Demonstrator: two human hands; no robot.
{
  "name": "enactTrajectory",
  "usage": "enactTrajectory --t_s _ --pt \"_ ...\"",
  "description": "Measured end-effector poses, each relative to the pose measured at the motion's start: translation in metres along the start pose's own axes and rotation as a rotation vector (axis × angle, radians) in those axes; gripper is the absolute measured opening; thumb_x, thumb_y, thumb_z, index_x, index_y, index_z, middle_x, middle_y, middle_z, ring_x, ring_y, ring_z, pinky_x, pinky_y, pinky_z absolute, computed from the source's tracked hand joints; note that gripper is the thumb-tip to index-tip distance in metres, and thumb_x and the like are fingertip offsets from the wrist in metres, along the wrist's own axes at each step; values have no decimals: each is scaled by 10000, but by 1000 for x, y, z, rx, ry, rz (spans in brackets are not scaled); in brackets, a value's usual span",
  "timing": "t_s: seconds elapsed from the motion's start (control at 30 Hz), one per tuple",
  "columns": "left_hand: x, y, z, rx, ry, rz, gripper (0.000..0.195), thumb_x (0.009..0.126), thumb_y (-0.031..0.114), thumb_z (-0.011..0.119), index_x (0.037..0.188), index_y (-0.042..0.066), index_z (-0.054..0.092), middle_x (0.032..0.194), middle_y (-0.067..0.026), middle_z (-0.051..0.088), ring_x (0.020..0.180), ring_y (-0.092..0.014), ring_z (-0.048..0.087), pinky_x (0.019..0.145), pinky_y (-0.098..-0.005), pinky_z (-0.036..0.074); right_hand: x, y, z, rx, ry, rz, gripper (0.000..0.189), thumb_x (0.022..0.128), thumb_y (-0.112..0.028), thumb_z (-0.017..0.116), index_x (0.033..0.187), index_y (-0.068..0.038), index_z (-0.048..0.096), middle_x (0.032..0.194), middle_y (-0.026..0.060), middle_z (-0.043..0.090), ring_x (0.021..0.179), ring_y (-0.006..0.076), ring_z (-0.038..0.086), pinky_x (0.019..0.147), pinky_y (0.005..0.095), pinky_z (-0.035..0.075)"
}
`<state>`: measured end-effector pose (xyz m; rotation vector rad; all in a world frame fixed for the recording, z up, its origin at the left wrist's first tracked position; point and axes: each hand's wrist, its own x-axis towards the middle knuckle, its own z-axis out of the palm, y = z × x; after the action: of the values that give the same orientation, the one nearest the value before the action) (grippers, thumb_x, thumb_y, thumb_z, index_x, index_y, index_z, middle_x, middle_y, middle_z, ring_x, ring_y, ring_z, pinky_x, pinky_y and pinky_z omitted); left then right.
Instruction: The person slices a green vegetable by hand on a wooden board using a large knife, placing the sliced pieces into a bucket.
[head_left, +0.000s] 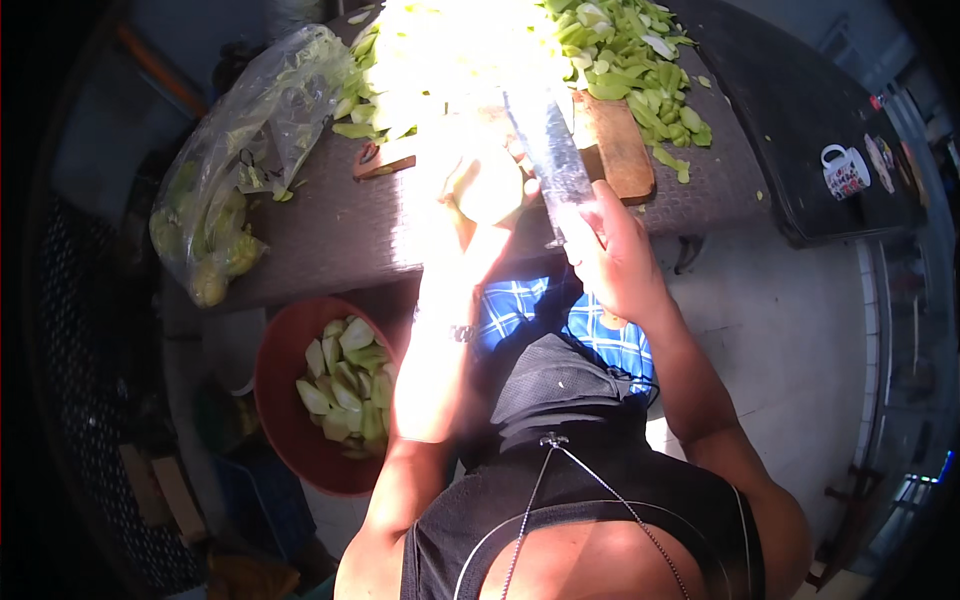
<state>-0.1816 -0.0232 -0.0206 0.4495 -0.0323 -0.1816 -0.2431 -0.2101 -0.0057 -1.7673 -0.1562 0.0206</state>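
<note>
Sunlight washes out much of my left hand (480, 251), which holds a pale peeled vegetable (489, 187), perhaps a chayote, above the table's near edge. My right hand (611, 255) grips the handle end of a wide-bladed knife (553, 157), its blade pointing away from me, just right of the vegetable. Whether the blade touches it I cannot tell. Beneath and beyond the hands lies a wooden cutting board (619, 150). Green peels (645, 82) are heaped around the board's far side. Cut pale green pieces (349, 382) fill part of a red plastic basin (281, 405) below the table on the left.
A clear plastic bag (255, 127) with green vegetables (217, 244) lies on the left of the dark table (322, 232). At the right, a patterned mug (845, 172) stands on a black surface (795, 135). A blue crate (266, 495) is on the floor at lower left.
</note>
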Motion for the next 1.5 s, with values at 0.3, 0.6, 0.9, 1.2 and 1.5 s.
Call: enactTrajectory --t_s 0.3,0.6,0.9,1.2,1.5 --pt "-5 -17 2 197 159 134 405 1084 381 575 1378 105 604 1309 -43 674 1202 -162 645 1041 -364 525 -16 -3 -6 -146 -8 -9 96 1042 -71 508 1071 20 496 837 230 684 774 400 714 674 424 526" --pt "-12 -21 3 255 164 154 456 1102 401 545 1447 102 555 1358 -40 650 1236 -184 627 1066 -412 506 -11 -4 -1 -139 -61 -15 118 1034 -36 520 1128 32 498 832 245 655 762 425 685 671 426 510" --pt "-23 -48 -8 364 -133 104 396 1126 389 502 1263 38 624 1150 -108 682 990 -188 685 884 -358 574 -10 -2 1 -172 -71 -107 213 1043 -70 558 1206 39 476 878 251 683 829 437 706 707 419 522" --pt "-28 -46 25 486 -114 132 196 988 79 696 1142 -35 654 1133 -128 691 960 -234 698 926 -384 569 -2 1 5 389 -107 236 293 1114 -298 519 1190 -16 490 789 93 632 624 162 641 544 310 472" --pt "-27 -44 12 389 64 334 342 982 110 723 1285 1 607 1157 -147 705 1062 -303 722 994 -441 580 5 0 11 516 304 36 415 1128 -460 467 902 -113 490 618 -22 460 479 65 472 409 251 387"
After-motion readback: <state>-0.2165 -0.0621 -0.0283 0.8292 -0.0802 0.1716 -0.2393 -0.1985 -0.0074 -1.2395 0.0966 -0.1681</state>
